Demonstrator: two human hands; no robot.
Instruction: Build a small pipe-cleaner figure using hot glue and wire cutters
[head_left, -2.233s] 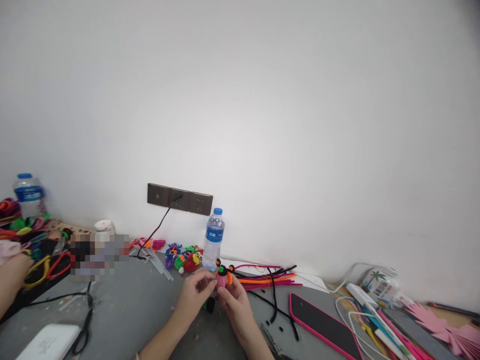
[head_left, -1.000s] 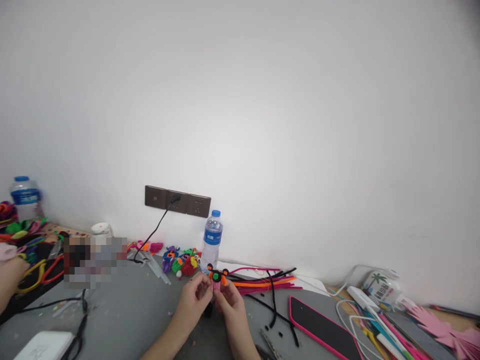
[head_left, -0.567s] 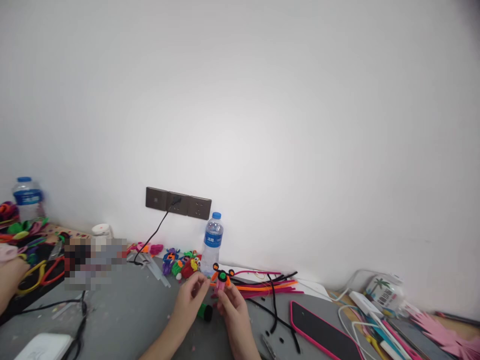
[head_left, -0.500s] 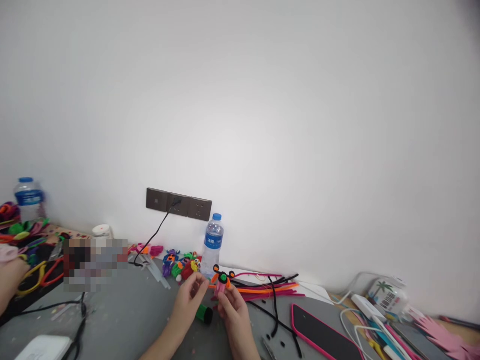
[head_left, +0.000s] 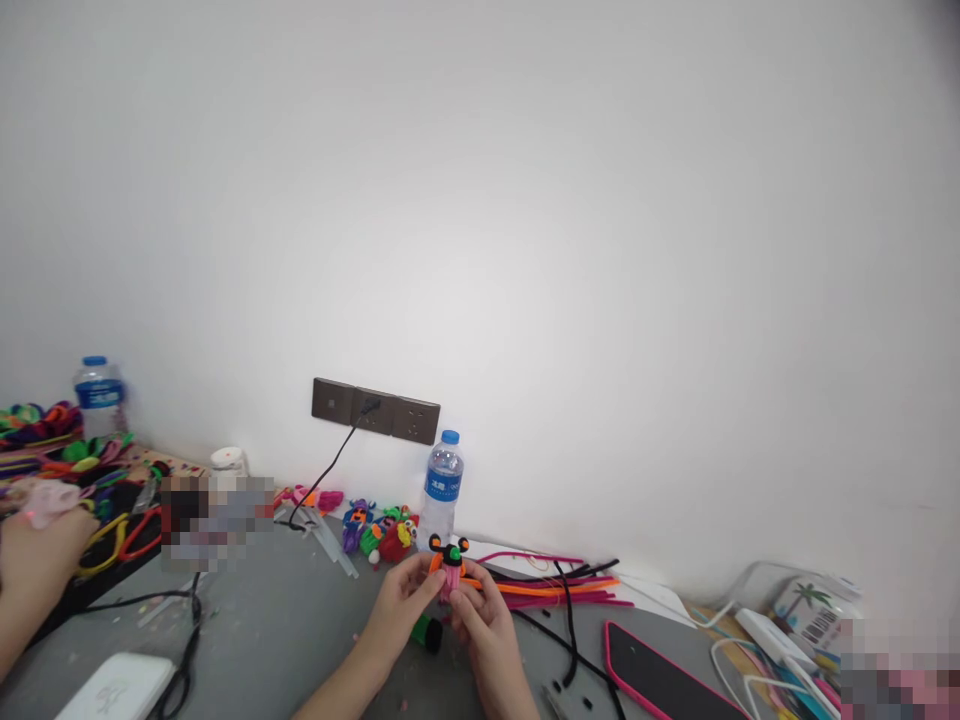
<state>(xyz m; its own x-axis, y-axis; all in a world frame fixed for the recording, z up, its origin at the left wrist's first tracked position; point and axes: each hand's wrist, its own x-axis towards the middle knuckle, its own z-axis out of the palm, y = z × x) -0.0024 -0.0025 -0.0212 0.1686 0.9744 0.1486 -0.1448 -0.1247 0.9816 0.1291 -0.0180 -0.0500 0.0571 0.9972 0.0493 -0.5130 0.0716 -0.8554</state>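
Observation:
A small pipe-cleaner figure [head_left: 451, 562], pink-bodied with orange arms, a green dot and black ears, is held upright over the grey table [head_left: 277, 620]. My left hand [head_left: 402, 602] pinches its left side with thumb and fingers. My right hand [head_left: 485, 620] grips its lower body from the right. Under my hands a short green and black piece [head_left: 427, 632] lies on the table.
Loose orange, pink and black pipe cleaners [head_left: 555, 585] lie right of my hands, beside a pink-edged phone [head_left: 660, 680]. A water bottle [head_left: 442, 487], finished figures [head_left: 379, 530] and a wall socket strip [head_left: 375, 410] stand behind. Another person's hand [head_left: 34, 570] works at the far left.
My left hand, briefly off the figure half a second ago, is pinching it again. The view has shifted slightly left, so the things on the table sit further right.

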